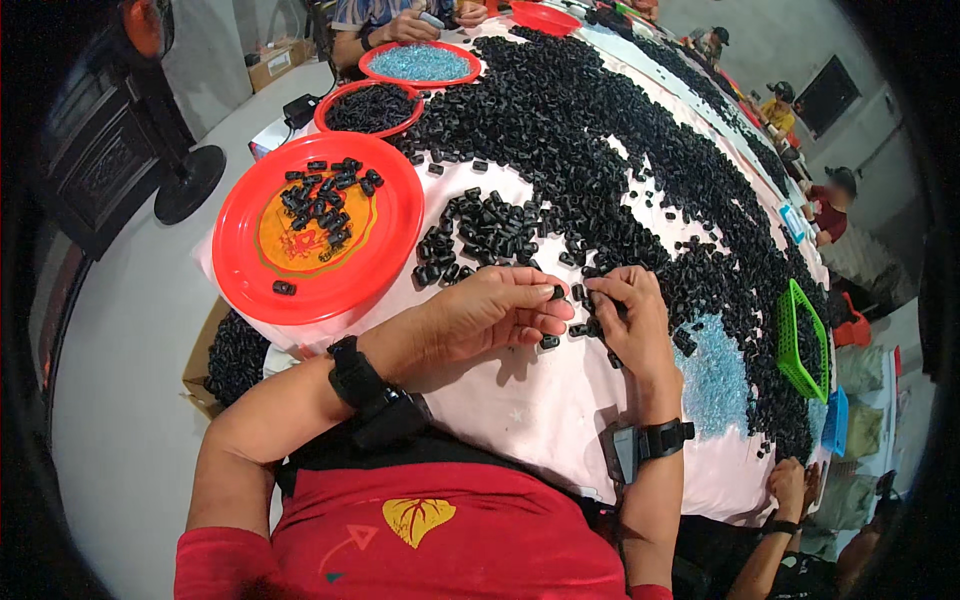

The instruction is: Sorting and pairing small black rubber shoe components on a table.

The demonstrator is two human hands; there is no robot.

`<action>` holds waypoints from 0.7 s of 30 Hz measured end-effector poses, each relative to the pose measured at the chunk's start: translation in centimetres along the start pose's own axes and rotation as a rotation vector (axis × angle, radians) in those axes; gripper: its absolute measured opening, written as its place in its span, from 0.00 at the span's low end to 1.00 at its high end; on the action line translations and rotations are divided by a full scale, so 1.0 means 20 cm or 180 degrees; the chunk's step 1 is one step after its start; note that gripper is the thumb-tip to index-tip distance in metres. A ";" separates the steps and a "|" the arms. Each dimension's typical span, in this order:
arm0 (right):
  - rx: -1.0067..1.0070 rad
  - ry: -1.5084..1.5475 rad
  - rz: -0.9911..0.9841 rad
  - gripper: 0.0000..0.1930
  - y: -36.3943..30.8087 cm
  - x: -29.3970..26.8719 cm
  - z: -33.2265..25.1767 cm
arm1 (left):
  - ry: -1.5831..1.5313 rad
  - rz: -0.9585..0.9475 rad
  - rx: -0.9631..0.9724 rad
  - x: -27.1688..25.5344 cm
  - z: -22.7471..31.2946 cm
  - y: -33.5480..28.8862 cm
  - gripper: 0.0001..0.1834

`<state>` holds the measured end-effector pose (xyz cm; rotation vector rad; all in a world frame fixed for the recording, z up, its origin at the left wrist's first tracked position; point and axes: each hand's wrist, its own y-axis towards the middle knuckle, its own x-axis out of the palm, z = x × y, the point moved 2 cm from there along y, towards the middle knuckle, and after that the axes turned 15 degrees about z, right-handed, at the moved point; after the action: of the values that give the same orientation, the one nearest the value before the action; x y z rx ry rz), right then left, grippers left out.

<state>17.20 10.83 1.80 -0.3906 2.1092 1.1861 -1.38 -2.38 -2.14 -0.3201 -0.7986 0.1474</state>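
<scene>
My left hand [508, 308] is raised over the near part of the cloth-covered table, pinching a small black plastic piece [557, 292] between thumb and forefinger. Its other fingers curl loosely below. Just to the right, my right hand [632, 318] has its thumb and forefinger drawn together; anything between them is too small or hidden to name. The two hands are close but apart. Several similar black pieces lie under and between them, and a loose heap of black pieces [490, 228] sits just beyond my left hand.
A red tray [235, 225] with black pieces stands at left. Beyond it are red trays of thin dark parts [368, 107] and pale-blue bits [420, 63]. Black pieces spread across the table [530, 440]. Pale-blue bits [715, 375] and a green basket [803, 340] lie right. Co-workers' hands [790, 488] are nearby.
</scene>
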 end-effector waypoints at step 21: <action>0.0664 0.1810 -0.0084 0.07 -0.04 -0.02 -0.17 | 0.0441 -0.0074 0.0481 0.05 -0.05 -0.02 0.13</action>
<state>16.56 7.51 2.70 -0.7207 2.6697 0.8927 0.03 -2.68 -1.95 -0.1760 -0.6497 0.1611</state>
